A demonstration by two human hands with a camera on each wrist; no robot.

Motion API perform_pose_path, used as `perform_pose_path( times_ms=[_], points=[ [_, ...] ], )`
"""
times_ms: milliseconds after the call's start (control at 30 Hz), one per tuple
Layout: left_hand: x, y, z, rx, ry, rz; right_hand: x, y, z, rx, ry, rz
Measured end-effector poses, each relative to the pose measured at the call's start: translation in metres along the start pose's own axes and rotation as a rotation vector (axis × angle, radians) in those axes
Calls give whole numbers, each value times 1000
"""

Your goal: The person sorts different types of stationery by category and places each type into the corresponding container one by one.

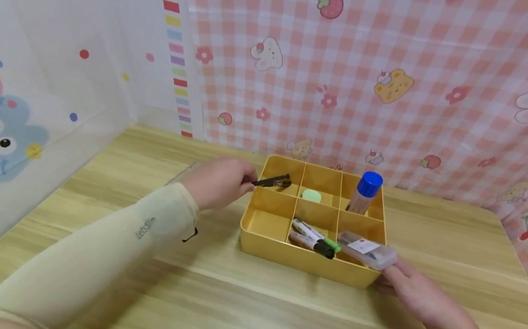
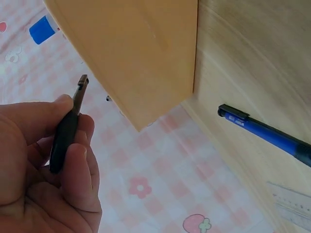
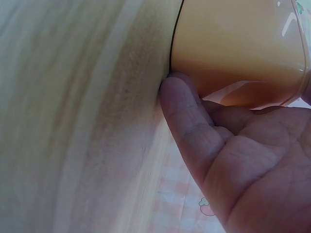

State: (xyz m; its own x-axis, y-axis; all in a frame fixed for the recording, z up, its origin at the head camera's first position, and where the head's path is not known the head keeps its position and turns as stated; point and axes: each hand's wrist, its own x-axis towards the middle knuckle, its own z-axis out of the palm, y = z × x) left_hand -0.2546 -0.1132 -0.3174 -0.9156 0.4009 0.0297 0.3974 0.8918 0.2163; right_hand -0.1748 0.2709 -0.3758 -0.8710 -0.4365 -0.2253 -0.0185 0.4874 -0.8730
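A yellow six-compartment organizer tray point(image 1: 310, 268) stands on the table. My left hand point(image 1: 220, 183) is at its back-left compartment, pinching a slim black tool with a metal tip point(image 2: 66, 128) between thumb and fingers; its exact kind I cannot tell. Another dark slim item point(image 1: 284, 183) shows close beside it. My right hand point(image 1: 420, 301) grips the tray's front-right corner, its little finger point(image 3: 182, 99) low at the base. Beside those fingers, a clear plastic case point(image 1: 367, 251) lies slanted over the front-right compartment. Markers point(image 1: 312, 239) rest in the front-middle one.
A glue stick with a blue cap point(image 1: 370, 184) stands in the back-right compartment, and a pale green piece point(image 1: 311, 195) lies in the back-middle one. A blue pen point(image 2: 269, 135) and a clear ruler point(image 2: 294, 204) lie on the table left of the tray. Patterned cloth point(image 1: 332, 84) hangs behind.
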Motion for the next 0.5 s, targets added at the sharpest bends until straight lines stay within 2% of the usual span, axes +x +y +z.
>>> perform_pose_path(
  times_ms=[233,400,500],
  points=[
    [11,1,-1,-15,-20,31,3,2,6,8,-17,-34],
    [17,-1,-7,8,-38,93,2,4,3,-21,-13,-25],
    [18,-2,-12,27,-57,100,3,4,1,-45,-13,-28]
  ],
)
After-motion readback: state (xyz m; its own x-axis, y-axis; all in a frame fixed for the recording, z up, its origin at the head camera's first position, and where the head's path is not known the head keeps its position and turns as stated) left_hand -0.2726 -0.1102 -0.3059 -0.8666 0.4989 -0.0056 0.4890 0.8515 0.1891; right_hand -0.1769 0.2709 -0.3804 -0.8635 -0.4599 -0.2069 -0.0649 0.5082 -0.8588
